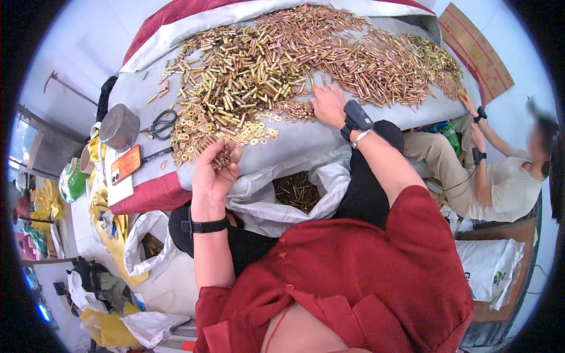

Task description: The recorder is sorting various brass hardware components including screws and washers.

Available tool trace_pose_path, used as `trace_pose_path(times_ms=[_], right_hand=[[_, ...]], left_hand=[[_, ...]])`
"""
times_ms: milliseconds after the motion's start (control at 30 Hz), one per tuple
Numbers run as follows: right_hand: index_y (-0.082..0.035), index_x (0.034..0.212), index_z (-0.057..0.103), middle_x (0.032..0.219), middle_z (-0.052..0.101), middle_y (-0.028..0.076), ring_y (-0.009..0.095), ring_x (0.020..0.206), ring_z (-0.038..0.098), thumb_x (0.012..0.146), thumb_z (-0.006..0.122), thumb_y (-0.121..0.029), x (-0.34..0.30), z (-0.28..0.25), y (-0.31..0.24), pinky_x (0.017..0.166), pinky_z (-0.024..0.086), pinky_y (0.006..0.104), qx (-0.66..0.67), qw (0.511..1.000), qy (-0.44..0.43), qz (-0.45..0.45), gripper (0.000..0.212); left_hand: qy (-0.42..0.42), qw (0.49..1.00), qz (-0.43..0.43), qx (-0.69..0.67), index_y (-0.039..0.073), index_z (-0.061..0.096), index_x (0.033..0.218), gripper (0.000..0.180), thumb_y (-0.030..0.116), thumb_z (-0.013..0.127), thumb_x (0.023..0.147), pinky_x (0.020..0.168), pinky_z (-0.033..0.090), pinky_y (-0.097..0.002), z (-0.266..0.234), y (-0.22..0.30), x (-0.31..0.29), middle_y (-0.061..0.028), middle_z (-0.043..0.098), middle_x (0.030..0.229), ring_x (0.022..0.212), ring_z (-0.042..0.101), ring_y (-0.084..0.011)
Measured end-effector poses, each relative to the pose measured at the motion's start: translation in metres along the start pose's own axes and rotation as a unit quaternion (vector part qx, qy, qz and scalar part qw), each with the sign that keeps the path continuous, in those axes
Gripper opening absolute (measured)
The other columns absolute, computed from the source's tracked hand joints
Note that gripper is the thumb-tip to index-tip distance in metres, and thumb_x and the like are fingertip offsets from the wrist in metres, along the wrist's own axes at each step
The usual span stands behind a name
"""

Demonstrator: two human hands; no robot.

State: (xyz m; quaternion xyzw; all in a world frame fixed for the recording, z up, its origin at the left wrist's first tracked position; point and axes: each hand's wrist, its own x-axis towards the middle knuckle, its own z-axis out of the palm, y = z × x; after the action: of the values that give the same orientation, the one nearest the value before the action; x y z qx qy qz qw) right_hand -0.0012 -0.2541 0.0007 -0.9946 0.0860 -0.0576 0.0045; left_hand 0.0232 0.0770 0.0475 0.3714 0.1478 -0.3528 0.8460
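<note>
A handful of short brass tubes [215,154] sits in my left hand [213,175], its fingers curled around them above the table's near edge. My right hand [328,107] reaches to the near side of a wide heap of loose brass tubes [259,65]. Its fingers are bent together, with orange on a fingertip; what they pinch, if anything, is too small to make out. Flat brass rings [256,132] lie spread between my two hands. Below them, a white sack [253,203] stands open at my lap with darker brass pieces [296,191] inside.
Left on the grey-covered table [282,144] are black scissors [160,125], a metal pot [119,127] and an orange phone [126,162]. A smaller open sack [138,250] stands lower left. To the right, a seated co-worker [500,182] reaches one hand to the heap's end.
</note>
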Motion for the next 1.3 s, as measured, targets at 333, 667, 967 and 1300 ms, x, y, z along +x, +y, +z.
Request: trace_pose_path(times_ms=[333,667,967,1300], right_hand=[[0.002,0.119,0.052,0.112,0.057,0.02,0.035,0.106,0.051,0.089,0.046,-0.033,-0.003,0.016,-0.041,0.094,0.037,0.0443,0.186,0.977,0.093,0.036,0.046],[0.006,0.108,0.055,0.11,0.054,0.025,0.04,0.107,0.048,0.088,0.048,-0.039,-0.022,0.024,-0.011,0.093,0.037,0.0487,0.075,0.954,0.141,0.253,0.05],[0.006,0.122,0.047,0.12,0.049,0.028,0.041,0.114,0.044,0.089,0.051,-0.033,-0.012,0.039,-0.029,0.098,0.035,0.0461,0.256,0.946,0.19,0.054,0.051],[-0.004,0.096,0.061,0.094,0.058,0.015,0.033,0.09,0.052,0.082,0.061,-0.014,-0.034,-0.005,-0.061,0.079,0.043,0.0399,0.271,0.921,0.281,0.008,0.017]], left_hand=[[-0.014,0.999,-0.004,-0.047,0.001,0.057,0.095,0.018,0.016,0.059,0.085,0.059,0.055,-0.032,-0.014,-0.016,0.015,-0.0117,0.065,0.086,0.074,0.064,-0.0245],[-0.002,1.0,-0.006,0.022,0.003,0.057,0.095,0.015,0.011,0.061,0.083,0.052,0.05,-0.0255,-0.033,-0.026,0.008,-0.0082,0.064,0.085,0.068,0.062,-0.0173],[-0.024,0.999,-0.028,0.002,0.007,0.058,0.092,0.013,0.014,0.063,0.082,0.046,0.049,-0.0253,-0.022,-0.036,0.006,-0.0063,0.062,0.079,0.06,0.06,-0.0154],[-0.031,0.999,-0.029,0.024,0.001,0.06,0.094,0.014,0.006,0.064,0.082,0.055,0.051,-0.0241,-0.017,-0.049,0.015,-0.0066,0.064,0.082,0.075,0.064,-0.0181]])
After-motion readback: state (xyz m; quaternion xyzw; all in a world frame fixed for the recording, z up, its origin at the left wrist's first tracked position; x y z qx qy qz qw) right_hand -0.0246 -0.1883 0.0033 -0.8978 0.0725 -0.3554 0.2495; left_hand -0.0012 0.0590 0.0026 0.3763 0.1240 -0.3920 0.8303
